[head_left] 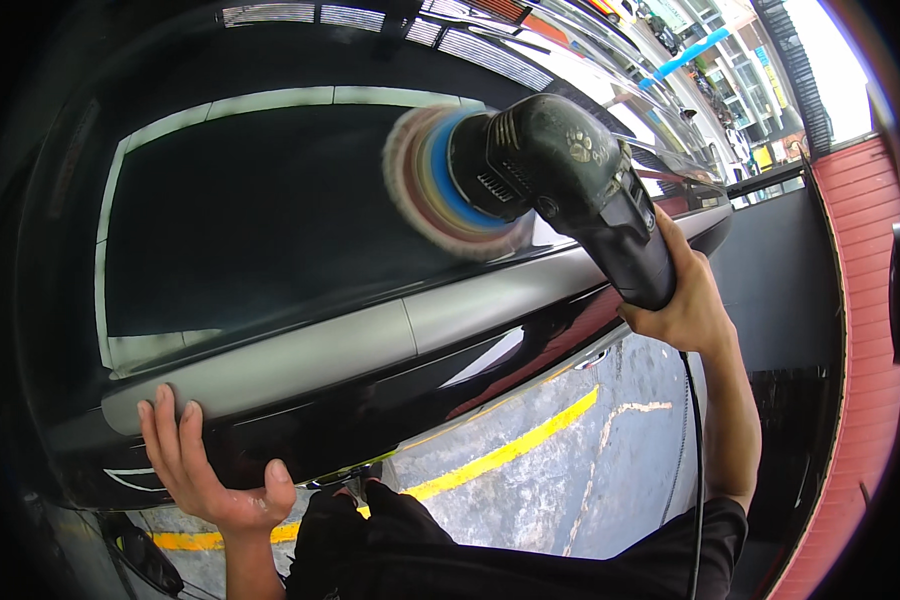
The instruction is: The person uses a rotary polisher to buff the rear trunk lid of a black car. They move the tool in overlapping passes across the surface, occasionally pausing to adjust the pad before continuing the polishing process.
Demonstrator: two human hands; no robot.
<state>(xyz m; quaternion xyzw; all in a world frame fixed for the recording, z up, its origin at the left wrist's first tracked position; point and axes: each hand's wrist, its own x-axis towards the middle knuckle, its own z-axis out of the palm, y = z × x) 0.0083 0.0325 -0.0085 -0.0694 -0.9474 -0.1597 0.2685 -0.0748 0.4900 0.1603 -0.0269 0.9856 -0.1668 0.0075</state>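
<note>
My right hand (685,300) is wrapped round the handle of a black car polisher (560,150). Its round pad (435,190), banded in blue, yellow and reddish brown with a fuzzy pale rim, lies against the glossy black panel (260,220) of a car and looks smeared, as if spinning. The pad stands near the panel's right part, close to a satin silver trim strip (310,355). My left hand (205,460) has its fingers spread, with the fingertips on the left end of that strip and the thumb apart. It holds nothing.
A black power cord (697,450) hangs from the polisher beside my right forearm. Below the car is a grey concrete floor (640,440) with a yellow line (520,450). A side mirror (140,550) shows at lower left. On the right rises a red corrugated wall (865,260).
</note>
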